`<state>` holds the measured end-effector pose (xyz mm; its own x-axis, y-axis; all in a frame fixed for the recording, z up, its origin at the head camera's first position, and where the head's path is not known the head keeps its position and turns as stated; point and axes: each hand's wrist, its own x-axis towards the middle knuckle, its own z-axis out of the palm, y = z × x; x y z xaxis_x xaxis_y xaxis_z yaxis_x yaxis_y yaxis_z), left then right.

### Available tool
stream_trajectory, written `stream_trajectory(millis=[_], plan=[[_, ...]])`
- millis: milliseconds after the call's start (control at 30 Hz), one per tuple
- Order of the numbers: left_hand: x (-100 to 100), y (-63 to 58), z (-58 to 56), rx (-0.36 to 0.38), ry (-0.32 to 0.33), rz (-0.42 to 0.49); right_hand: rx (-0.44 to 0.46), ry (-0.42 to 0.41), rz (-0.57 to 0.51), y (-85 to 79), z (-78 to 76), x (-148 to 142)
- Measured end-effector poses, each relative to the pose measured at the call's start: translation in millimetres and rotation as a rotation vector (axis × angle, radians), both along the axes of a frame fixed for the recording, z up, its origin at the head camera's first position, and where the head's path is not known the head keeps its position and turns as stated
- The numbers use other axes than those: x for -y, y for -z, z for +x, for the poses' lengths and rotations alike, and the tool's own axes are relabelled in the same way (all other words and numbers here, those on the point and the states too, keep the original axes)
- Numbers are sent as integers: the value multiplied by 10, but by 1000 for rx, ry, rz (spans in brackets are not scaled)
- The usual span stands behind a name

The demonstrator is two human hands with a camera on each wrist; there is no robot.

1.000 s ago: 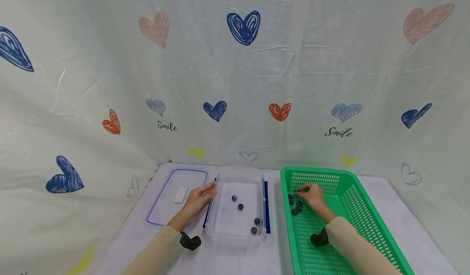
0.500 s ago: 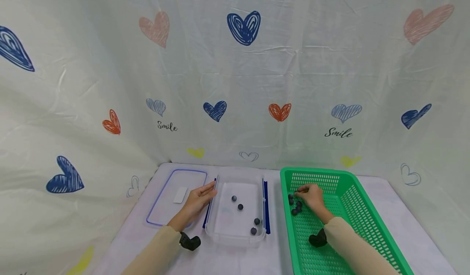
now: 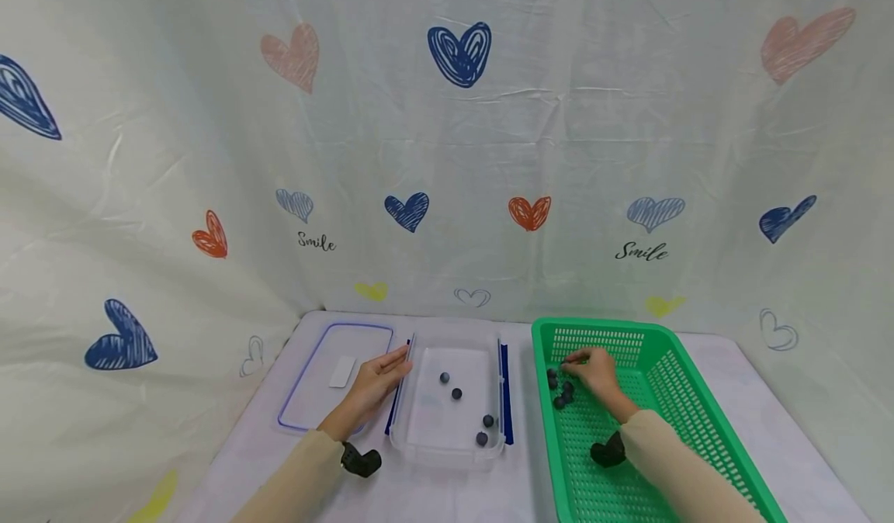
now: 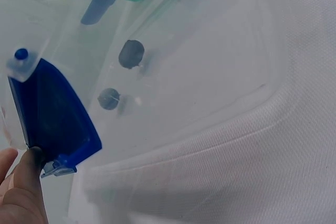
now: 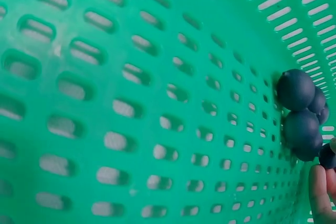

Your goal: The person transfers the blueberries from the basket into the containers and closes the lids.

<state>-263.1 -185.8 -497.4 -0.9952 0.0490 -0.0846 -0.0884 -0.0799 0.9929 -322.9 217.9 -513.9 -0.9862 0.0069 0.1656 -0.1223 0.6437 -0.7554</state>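
My left hand lies along the left side of a clear plastic box, fingers extended. In the left wrist view its fingertips touch the end of a blue latch flap hanging off the box. Several dark blueberries are spread over the box's floor. Over the left part of a green basket, my right hand pinches a blueberry between thumb and finger. Close by, a cluster of blueberries sits against the basket wall.
A clear lid with a blue seal lies left of the box, partly behind the left forearm. Another blue flap hangs on the box's right side, facing the basket. A white curtain with printed hearts rises behind the table.
The head view has shifted very slightly. Both hands, the box and the blueberries stay in nearly the same places.
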Motion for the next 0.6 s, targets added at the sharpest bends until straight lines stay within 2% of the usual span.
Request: stream_trajectory(millis=[233, 600], plan=[[1, 36, -12, -12, 1, -8, -11, -9, 6, -74, 22, -62], [18, 52, -25, -6, -1, -24, -18, -38, -47, -196, 102, -151]])
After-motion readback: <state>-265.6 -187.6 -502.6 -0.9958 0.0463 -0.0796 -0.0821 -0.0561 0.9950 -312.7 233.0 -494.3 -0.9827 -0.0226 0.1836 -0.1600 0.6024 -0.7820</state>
